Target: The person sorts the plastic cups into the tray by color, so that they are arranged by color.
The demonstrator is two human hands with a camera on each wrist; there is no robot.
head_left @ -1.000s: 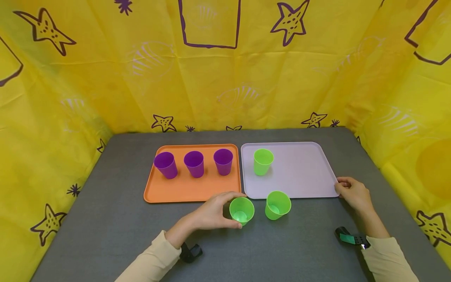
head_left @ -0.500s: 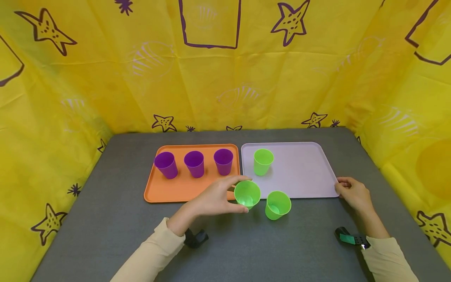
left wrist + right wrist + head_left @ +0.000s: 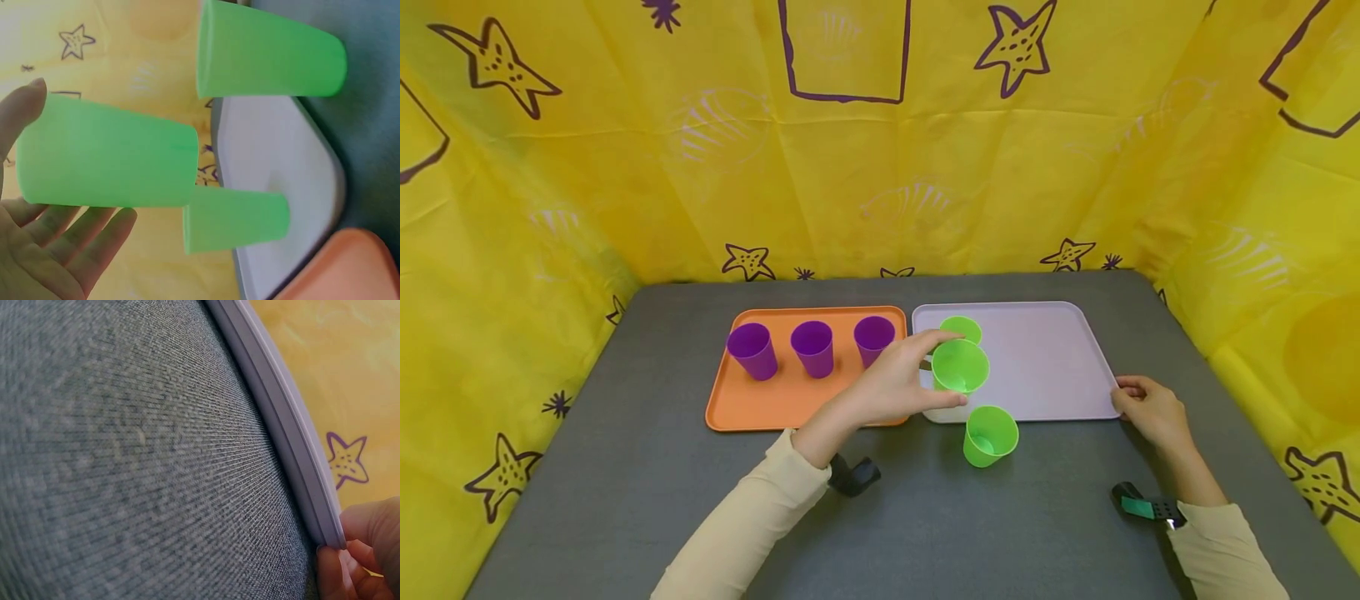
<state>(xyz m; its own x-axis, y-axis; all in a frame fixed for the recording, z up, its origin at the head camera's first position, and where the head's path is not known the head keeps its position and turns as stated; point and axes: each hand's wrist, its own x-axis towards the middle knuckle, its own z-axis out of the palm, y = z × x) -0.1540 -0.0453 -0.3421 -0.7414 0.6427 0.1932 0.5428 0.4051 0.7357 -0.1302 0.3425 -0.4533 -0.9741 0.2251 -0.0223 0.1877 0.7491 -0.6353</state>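
A green cup (image 3: 961, 367) is gripped in my left hand (image 3: 895, 379), thumb on one side and fingers on the other. In the left wrist view this held cup (image 3: 109, 153) hangs clear of the lilac tray (image 3: 275, 150). Behind it, partly covered in the head view, a second green cup (image 3: 961, 325) stands on the lilac tray (image 3: 1045, 358). A third green cup (image 3: 990, 437) stands on the table just in front of that tray. My right hand (image 3: 1153, 410) pinches the tray's near right corner; in the right wrist view thumb and fingers meet at its rim (image 3: 300, 450).
Left of the lilac tray lies an orange tray (image 3: 820, 408) bearing a row of three purple cups (image 3: 754, 350). The trays sit side by side on a dark grey table (image 3: 647, 467). Yellow patterned cloth (image 3: 850, 192) hangs around the back and sides.
My left hand has lifted the green cup from the table in front of the trays and carried it forward and right, over the lilac tray. The right hand stays at the tray corner.
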